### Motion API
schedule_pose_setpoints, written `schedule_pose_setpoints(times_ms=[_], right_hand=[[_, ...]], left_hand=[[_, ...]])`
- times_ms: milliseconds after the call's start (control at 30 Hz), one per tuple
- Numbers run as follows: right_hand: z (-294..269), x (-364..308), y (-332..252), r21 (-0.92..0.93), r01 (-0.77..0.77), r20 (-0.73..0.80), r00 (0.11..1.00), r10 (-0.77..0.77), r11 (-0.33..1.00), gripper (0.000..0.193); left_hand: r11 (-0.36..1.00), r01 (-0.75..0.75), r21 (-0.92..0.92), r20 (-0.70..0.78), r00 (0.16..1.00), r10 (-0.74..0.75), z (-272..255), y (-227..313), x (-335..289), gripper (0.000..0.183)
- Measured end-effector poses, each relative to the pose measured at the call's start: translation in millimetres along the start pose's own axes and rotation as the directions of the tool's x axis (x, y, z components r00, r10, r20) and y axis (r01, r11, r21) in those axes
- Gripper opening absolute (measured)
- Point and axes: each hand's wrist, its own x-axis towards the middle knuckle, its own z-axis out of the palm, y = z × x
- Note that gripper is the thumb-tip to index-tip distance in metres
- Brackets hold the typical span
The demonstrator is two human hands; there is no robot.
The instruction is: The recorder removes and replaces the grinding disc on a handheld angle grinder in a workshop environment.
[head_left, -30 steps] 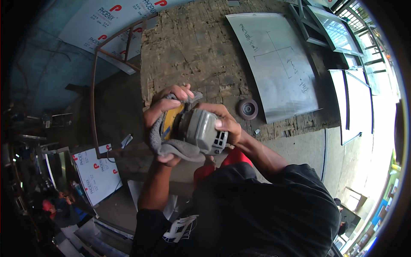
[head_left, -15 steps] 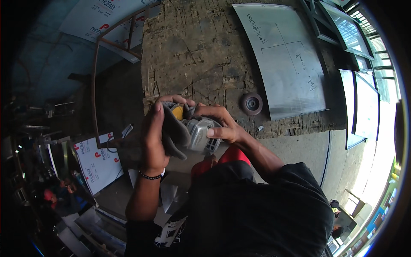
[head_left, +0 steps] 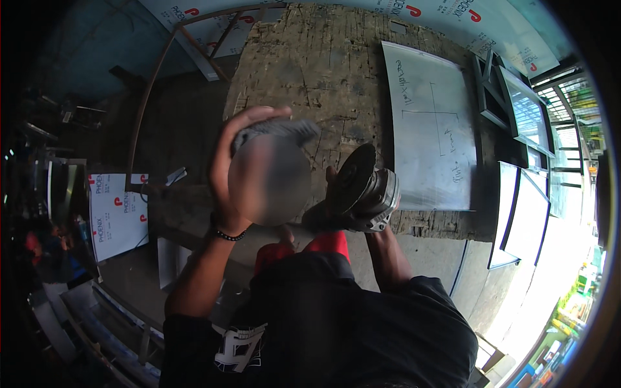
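Note:
My left hand (head_left: 224,165) is raised over the near left of the table, its fingers curled around a grey ribbed fabric piece (head_left: 275,130). A smeared round patch hides most of that piece, so its kind is unclear. To the right, an angle grinder (head_left: 381,202) is held up by my right hand (head_left: 331,174). Its dark disc (head_left: 352,180) is tilted up and faces left. The grinder's body covers most of that hand; only fingertips show past the disc. A gap separates the two hands.
A worn wooden table (head_left: 323,71) lies ahead, with a marked metal sheet (head_left: 430,129) on its right half. Metal frames (head_left: 511,97) stand beyond its right edge. A rusty frame (head_left: 150,97) is at left, near a white printed panel (head_left: 118,216).
My hands have moved apart; the grinder has gone right and turned so its disc shows. The grey piece stays with my left hand. The round wheel on the table is no longer visible.

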Motion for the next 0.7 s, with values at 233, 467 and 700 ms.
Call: schedule_pose_setpoints(times_ms=[233, 467, 700], right_hand=[[10, 8, 6, 0.284, 0.182, 0.195, 0.95, -0.242, 0.941, 0.075], [43, -1, -40, -0.758, -0.131, -0.223, 0.973, -0.065, 0.639, 0.03], [65, -5, -51, -0.922, 0.14, -0.047, 0.884, -0.464, 0.36, 0.023]], left_hand=[[0.94, -0.318, 0.125, 0.8, 0.592, 0.094, 16, 4, 21, 0.056], [0.993, -0.118, 0.019, 0.631, 0.772, 0.08, 14, 12, 6, 0.056], [0.848, -0.2, 0.49, 0.666, 0.714, -0.216, 3, 24, 7, 0.054]])
